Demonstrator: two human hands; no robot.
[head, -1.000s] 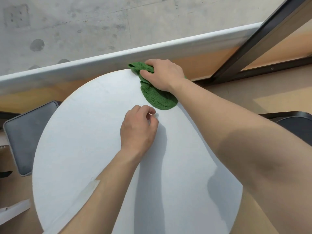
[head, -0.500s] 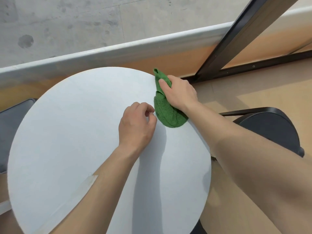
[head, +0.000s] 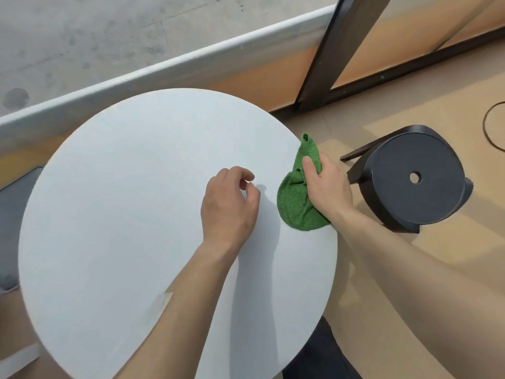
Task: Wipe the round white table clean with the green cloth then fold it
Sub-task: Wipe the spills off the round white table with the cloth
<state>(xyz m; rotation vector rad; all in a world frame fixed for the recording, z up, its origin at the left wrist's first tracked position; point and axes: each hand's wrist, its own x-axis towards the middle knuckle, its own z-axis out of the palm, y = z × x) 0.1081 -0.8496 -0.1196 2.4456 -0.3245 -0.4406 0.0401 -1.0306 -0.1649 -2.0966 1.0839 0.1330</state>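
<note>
Both hands are working: right hand (head: 326, 187) is clamping green cloth (head: 296, 203) at table (head: 123, 214) edge, likely wiping. Left hand (head: 231, 203) is resting loosely curled, empty, probably bracing.

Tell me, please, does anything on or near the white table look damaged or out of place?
One thing: a pale, worn-looking strip marks the round white table near the left forearm, like tape or a scuff. The green cloth is bunched under the right hand at the table's edge, as wiping needs.
</note>
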